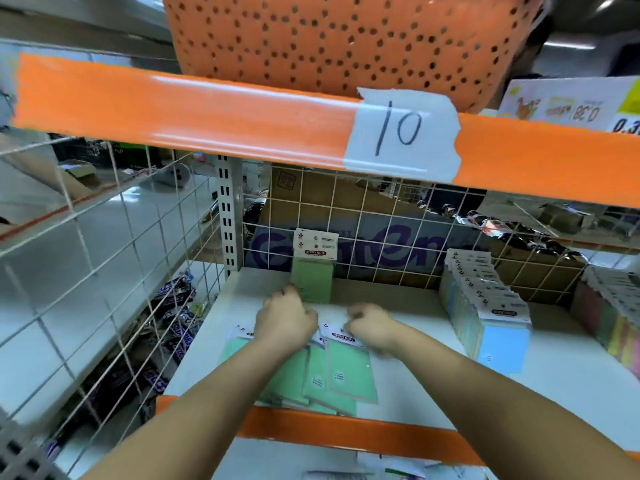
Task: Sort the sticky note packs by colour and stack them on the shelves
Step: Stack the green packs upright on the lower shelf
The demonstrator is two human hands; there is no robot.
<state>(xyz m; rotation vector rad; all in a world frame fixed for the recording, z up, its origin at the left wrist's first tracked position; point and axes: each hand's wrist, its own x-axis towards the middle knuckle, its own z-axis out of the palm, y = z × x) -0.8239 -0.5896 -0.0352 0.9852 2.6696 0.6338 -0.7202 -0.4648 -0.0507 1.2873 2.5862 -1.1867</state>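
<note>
One green sticky note pack (313, 277) stands upright against the wire back of the white shelf (415, 386). My left hand (285, 320) has its fingers curled at that pack's lower left edge. Several more green packs (341, 370) lie flat and overlapping near the shelf's front edge, partly under both hands. My right hand (372, 323) hovers over their header cards in a loose fist, blurred, with nothing visible in it. A row of blue packs (498, 341) stands on the right of the shelf.
Multi-coloured packs (611, 327) stand at the far right. The orange shelf edge above carries a paper label "10" (401, 133), and an orange perforated basket (346, 39) sits on top. Wire grids (104, 271) close the left side and back. Chocolate bars (173, 327) lie lower left.
</note>
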